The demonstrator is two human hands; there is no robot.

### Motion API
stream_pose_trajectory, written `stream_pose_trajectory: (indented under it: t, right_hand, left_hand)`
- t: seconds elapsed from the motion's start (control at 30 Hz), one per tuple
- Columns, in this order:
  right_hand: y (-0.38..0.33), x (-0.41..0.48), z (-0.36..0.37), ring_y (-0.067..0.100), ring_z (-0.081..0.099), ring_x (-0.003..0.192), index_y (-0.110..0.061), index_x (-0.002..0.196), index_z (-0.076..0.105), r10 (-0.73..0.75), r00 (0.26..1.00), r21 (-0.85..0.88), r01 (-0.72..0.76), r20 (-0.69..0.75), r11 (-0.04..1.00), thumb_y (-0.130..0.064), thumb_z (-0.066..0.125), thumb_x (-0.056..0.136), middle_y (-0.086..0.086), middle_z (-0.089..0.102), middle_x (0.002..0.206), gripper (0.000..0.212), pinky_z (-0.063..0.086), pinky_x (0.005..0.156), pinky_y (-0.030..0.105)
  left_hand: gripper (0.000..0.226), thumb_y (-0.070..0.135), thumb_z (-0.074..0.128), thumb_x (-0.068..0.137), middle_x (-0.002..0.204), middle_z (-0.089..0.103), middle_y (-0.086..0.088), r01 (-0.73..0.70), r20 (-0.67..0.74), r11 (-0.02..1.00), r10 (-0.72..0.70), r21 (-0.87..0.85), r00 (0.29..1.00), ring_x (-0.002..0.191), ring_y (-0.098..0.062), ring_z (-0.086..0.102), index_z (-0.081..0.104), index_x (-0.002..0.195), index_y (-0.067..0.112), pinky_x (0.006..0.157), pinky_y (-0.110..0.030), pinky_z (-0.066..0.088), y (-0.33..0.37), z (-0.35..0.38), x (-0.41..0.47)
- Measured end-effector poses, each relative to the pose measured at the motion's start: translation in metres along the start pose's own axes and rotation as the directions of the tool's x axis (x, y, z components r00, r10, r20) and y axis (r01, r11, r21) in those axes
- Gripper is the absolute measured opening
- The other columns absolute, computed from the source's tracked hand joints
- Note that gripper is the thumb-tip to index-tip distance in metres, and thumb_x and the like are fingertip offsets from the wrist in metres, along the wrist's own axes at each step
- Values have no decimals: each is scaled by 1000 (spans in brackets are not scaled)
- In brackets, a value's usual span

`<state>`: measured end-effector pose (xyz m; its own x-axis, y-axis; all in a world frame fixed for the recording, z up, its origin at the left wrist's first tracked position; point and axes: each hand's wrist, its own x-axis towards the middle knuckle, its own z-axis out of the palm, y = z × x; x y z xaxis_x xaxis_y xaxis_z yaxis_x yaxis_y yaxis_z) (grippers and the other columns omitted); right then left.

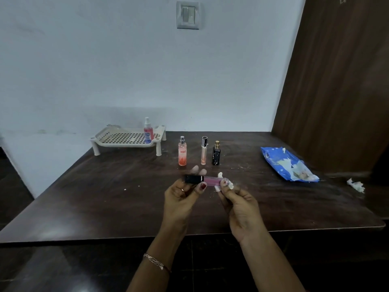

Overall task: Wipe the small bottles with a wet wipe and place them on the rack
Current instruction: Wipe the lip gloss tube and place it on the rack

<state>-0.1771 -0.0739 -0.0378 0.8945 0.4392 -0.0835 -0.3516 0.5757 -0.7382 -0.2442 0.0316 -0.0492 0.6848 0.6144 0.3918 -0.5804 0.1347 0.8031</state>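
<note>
Above the table [105,197], left hand [181,197] grip around pink bottle [211,180], right hand [242,209] around wipe [230,184].

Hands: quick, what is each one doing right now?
Left hand: holds the tube by its cap.
Right hand: pinches a wipe on the tube.

We're looking at a plain pale wall [105,70] across the far side, cool and evenly lit, with a grey switch plate [188,15] high at centre. On the right stands a tall brown wooden panel [341,81]. The dark wooden tabletop [105,197] fills the middle, and we see dark glossy floor [52,270] nearest us.
</note>
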Motion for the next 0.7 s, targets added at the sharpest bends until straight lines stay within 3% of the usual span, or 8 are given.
stream_pose_trajectory:
  t: [0.17, 0.37, 0.43, 0.5, 0.6, 0.7]
  right_hand:
    - [11, -5, 10, 13, 65, 69, -12, 60, 72, -84, 995, -182, 72, -62, 981, -12, 79, 66, 7, 71, 70, 9, 56, 67, 21]
    - [13, -10, 7, 9, 57, 54, 0, 61, 65, -232, 972, -321, 208, -36, 924, -7, 79, 69, 6, 62, 54, 17, 51, 57, 17]
    - [13, -12, 6, 9, 57, 54, 1, 60, 64, -260, 966, -357, 243, 1, 902, -5, 78, 70, 5, 62, 53, 19, 50, 57, 18]
    - [7, -11, 5, 7, 60, 57, 0, 64, 64, -324, 946, -341, 309, 14, 888, -3, 76, 72, 3, 65, 57, 14, 51, 58, 17]
    - [-8, -2, 9, 3, 62, 68, -9, 80, 70, -471, 877, -430, 462, 92, 776, 1, 70, 79, 0, 70, 74, 10, 49, 66, 15]
    - [-22, 7, 17, 6, 62, 80, -20, 84, 68, -554, 778, -587, 605, 296, 537, 0, 65, 83, -3, 68, 85, 21, 50, 73, 19]
  left_hand:
    - [32, -11, 59, 81, 102, 73, -7, -8, -36, 1000, 8, 1, 999, 98, -19, 69, 57, 112, -13, 79, -20, 53, -13, 14, -5]
    - [38, 9, 62, 82, 103, 71, -14, -4, -47, 996, 9, 90, 999, 99, -23, 68, 59, 120, 4, 85, -25, 53, -9, 8, -1]
    - [36, 14, 60, 84, 102, 71, -14, 64, -81, 998, -62, 23, 995, 98, -24, 68, 59, 118, 2, 84, -28, 55, -9, 6, 3]
    - [25, 19, 58, 83, 93, 72, -10, 161, -93, 981, -171, -104, 981, 91, -23, 69, 65, 98, 1, 76, -29, 57, -7, 2, 7]
    - [18, 21, 56, 80, 82, 71, -3, 273, -46, 938, -289, -215, 956, 73, -13, 68, 73, 77, 15, 68, -27, 57, -5, -3, 7]
    - [18, 22, 57, 79, 80, 71, -3, 322, 1, 914, -333, -247, 943, 65, -10, 65, 74, 78, 18, 64, -25, 56, -3, -1, 3]
